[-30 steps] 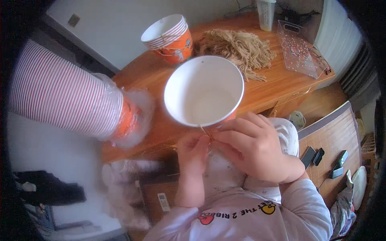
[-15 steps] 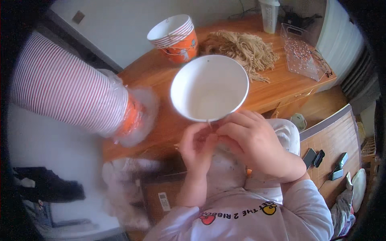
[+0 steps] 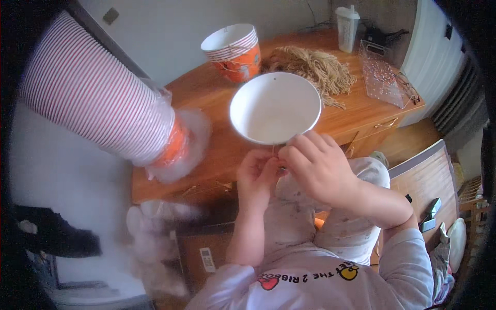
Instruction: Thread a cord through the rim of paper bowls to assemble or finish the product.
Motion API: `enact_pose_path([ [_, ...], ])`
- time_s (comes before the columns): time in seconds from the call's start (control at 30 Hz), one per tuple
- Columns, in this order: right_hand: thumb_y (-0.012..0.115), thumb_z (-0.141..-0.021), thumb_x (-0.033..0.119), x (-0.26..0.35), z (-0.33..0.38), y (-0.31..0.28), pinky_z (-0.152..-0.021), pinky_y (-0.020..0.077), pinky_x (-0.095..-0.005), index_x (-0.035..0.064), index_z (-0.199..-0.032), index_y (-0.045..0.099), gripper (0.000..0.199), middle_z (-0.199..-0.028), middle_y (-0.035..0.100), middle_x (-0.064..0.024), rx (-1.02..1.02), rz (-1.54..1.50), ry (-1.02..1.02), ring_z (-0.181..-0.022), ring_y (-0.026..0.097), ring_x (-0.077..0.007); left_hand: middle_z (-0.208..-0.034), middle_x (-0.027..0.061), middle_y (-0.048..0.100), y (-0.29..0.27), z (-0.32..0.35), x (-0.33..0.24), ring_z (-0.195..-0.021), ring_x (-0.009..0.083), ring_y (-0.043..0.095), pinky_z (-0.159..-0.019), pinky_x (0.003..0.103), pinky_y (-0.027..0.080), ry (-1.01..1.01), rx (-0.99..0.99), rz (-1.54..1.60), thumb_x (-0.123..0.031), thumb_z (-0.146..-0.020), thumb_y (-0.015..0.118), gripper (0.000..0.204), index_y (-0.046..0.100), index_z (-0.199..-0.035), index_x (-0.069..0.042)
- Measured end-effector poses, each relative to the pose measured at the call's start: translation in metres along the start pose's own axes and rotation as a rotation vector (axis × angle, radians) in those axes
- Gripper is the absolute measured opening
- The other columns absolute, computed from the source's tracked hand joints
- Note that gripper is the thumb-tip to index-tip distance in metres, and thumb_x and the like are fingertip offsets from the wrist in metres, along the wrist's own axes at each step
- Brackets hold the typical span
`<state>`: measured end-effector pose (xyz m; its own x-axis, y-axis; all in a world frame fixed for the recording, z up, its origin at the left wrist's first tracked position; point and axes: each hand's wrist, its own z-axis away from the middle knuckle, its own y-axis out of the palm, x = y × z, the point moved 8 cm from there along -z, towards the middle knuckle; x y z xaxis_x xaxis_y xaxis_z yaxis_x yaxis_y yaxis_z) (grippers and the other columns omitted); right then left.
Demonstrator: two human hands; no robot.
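A white-lined paper bucket is in front of me at the desk's near edge, its open mouth toward me. A small dark hole shows in its far rim; its outside is hidden. At the near rim, a thin pale cord comes down between my hands. My left hand pinches it with thumb and fingers just below the rim. My right hand is closed beside it, fingertips meeting the left ones at the cord and its upper fingers close to the rim. The cord's end is hidden by my fingers.
On the wooden desk, nested orange buckets with cord handles stand beside a bundle of tan cords. A tall plastic-wrapped bucket stack leans at left. Farther right are a clear tray and a lidded cup.
The view has shifted slightly, and the bucket appears a little smaller. Both hands stay at the near rim on the cord, with the right hand's fingers raised a little.
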<state>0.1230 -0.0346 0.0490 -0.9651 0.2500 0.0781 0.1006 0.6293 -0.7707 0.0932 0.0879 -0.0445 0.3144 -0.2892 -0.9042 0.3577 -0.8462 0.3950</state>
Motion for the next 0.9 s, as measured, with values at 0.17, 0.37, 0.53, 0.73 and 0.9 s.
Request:
enact_pose_path([
  [0.17, 0.058, -0.075, 0.031, 0.012, -0.008, 0.001, -0.073, 0.0405, -0.0326, 0.0067, -0.102, 0.055, 0.036, -0.092, 0.05, -0.0041, -0.014, 0.173, -0.057, -0.085, 0.051, -0.0196, -0.097, 0.0091, 0.067, -0.008, 0.003, -0.014, -0.088, 0.0142, 0.065, -0.077, 0.028, 0.055, 0.178, -0.061, -0.183, -0.005, -0.092, 0.063, 0.012, 0.06, -0.101, 0.003],
  [0.37, 0.059, -0.074, 0.039, 0.013, -0.011, 0.001, -0.074, 0.0396, -0.034, 0.0087, -0.102, 0.056, 0.042, -0.094, 0.05, -0.0036, -0.098, 0.164, -0.065, -0.088, 0.051, -0.0197, -0.093, 0.0042, 0.065, -0.01, 0.009, -0.031, -0.082, 0.0094, 0.06, -0.073, 0.023, 0.05, 0.335, -0.126, -0.319, -0.005, -0.091, 0.064, 0.012, 0.058, -0.1, 0.001],
  [0.53, 0.061, -0.073, 0.04, 0.013, -0.015, -0.003, -0.077, 0.0399, -0.0347, 0.0118, -0.098, 0.06, 0.038, -0.096, 0.053, -0.0016, -0.197, 0.119, -0.085, -0.091, 0.053, -0.0196, -0.091, 0.0052, 0.066, -0.01, 0.013, -0.04, -0.081, 0.011, 0.062, -0.073, 0.024, 0.051, 0.469, -0.166, -0.518, 0.0, -0.088, 0.065, 0.012, 0.06, -0.098, 0.002],
  [0.73, 0.065, -0.073, 0.034, 0.015, -0.021, 0.0, -0.08, 0.0402, -0.0345, 0.013, -0.101, 0.063, 0.035, -0.102, 0.058, 0.0001, -0.2, 0.074, -0.152, -0.094, 0.055, -0.0195, -0.082, 0.0103, 0.067, -0.01, 0.018, -0.053, -0.072, 0.0168, 0.067, -0.064, 0.027, 0.055, 0.617, -0.221, -0.699, 0.001, -0.077, 0.074, 0.017, 0.067, -0.093, 0.0],
  [0.9, 0.072, -0.069, 0.016, 0.009, -0.01, -0.003, -0.078, 0.0423, -0.0331, 0.0106, -0.105, 0.064, 0.038, -0.097, 0.068, 0.0007, -0.359, -0.061, -0.127, -0.086, 0.059, -0.021, -0.085, 0.0063, 0.068, -0.02, 0.009, -0.041, -0.073, 0.0114, 0.064, -0.063, 0.024, 0.051, 0.46, -0.181, -0.508, -0.003, -0.081, 0.072, 0.013, 0.065, -0.092, 0.0],
])
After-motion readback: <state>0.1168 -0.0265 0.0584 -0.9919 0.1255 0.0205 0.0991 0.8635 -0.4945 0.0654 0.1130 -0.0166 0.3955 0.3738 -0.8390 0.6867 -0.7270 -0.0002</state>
